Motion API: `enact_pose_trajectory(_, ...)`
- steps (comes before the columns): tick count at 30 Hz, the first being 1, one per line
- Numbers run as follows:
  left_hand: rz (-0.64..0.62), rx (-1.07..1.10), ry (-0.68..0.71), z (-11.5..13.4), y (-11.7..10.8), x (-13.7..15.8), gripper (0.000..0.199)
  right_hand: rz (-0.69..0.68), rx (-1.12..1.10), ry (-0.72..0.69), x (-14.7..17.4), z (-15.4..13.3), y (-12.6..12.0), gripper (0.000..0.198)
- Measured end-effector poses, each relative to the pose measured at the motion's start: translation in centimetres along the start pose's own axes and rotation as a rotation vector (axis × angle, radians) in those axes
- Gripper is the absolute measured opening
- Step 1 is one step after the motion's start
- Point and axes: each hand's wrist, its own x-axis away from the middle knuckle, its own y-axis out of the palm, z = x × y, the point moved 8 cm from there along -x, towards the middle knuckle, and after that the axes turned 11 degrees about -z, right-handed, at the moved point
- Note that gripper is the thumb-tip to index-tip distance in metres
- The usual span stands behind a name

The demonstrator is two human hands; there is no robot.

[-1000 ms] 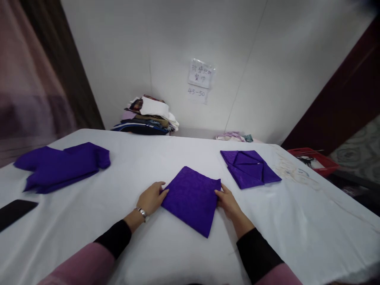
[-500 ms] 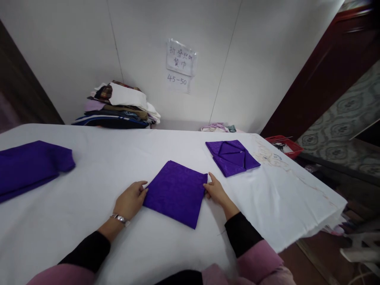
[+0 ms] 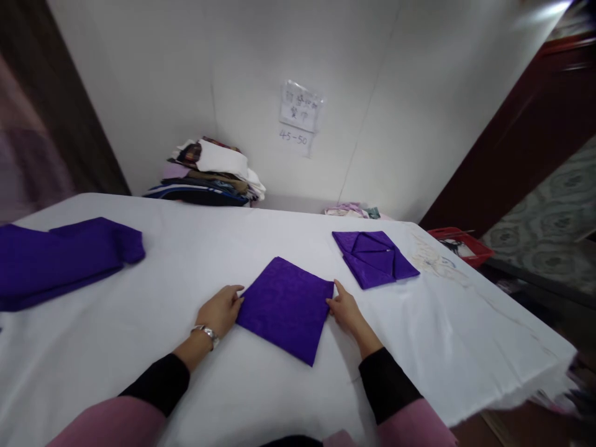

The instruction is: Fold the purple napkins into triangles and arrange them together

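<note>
Both hands, left hand and right hand, rest half-open and grip nothing, flanking the flat square-folded purple cloth napkin on the white-covered tabletop, apparently steadying its side corners.

On the table, the napkin lies between my left hand and right hand; the folded napkin lies behind it, to the right.

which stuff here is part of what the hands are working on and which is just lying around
In hand:
- left hand and right hand, each at a side corner of the flat purple square cloth
- folded purple cloth beyond it
- loose purple cloths at left

Lying about:
- stack of mixed fabrics by the wall
- red basket
- paper notice
</note>
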Motion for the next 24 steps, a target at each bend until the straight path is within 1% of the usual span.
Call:
enact_pose_trajectory(3, 0.017, 0.009, 0.002, -0.1, -0.1, 0.1, 0.028, 0.038, 0.167, -0.067, 0.1, -0.4, -0.3, 0.067)
enact_pose_trajectory(5, 0.054, -0.004, 0.030, 0.2, -0.5, 0.4, 0.027, 0.104, 0.330, -0.112, 0.5, -1.2, -0.9, 0.064)
enact_pose_trajectory(7, 0.130, -0.047, 0.104, 1.3, -1.2, 1.1, 0.025, 0.191, 0.457, -0.153, 1.2, -2.3, -1.4, 0.056)
enact_pose_trajectory(9, 0.196, -0.091, 0.216, 3.2, -1.4, 2.3, 0.026, 0.239, 0.483, -0.249, 2.2, -3.8, -1.1, 0.046)
enact_pose_trajectory(10, 0.206, -0.105, 0.282, 4.4, -1.1, 3.0, 0.028, 0.227, 0.462, -0.326, 2.7, -4.7, -0.5, 0.043)
enact_pose_trajectory(11, 0.196, -0.113, 0.350, 5.5, -0.5, 3.7, 0.030, 0.185, 0.435, -0.418, 3.2, -5.7, 0.5, 0.042)
enact_pose_trajectory(13, 0.126, -0.136, 0.475, 7.8, 1.3, 5.0, 0.036, 0.029, 0.425, -0.596, 4.2, -7.6, 3.3, 0.042)
enact_pose_trajectory(15, 0.027, -0.182, 0.562, 9.3, 3.3, 5.9, 0.048, -0.163, 0.508, -0.699, 4.9, -8.7, 6.5, 0.047)
enact_pose_trajectory(17, -0.069, -0.219, 0.585, 9.7, 5.0, 6.2, 0.060, -0.301, 0.630, -0.698, 4.9, -8.7, 8.7, 0.055)
enact_pose_trajectory(19, -0.143, -0.232, 0.569, 9.3, 6.0, 6.0, 0.065, -0.348, 0.731, -0.634, 4.0, -7.9, 9.2, 0.061)
enact_pose_trajectory(21, -0.187, -0.235, 0.544, 8.8, 6.3, 5.8, 0.066, -0.323, 0.803, -0.559, 2.6, -6.7, 8.4, 0.064)
enact_pose_trajectory(24, -0.214, -0.236, 0.525, 8.5, 6.1, 5.6, 0.065, -0.225, 0.857, -0.447, 0.2, -4.4, 5.6, 0.064)
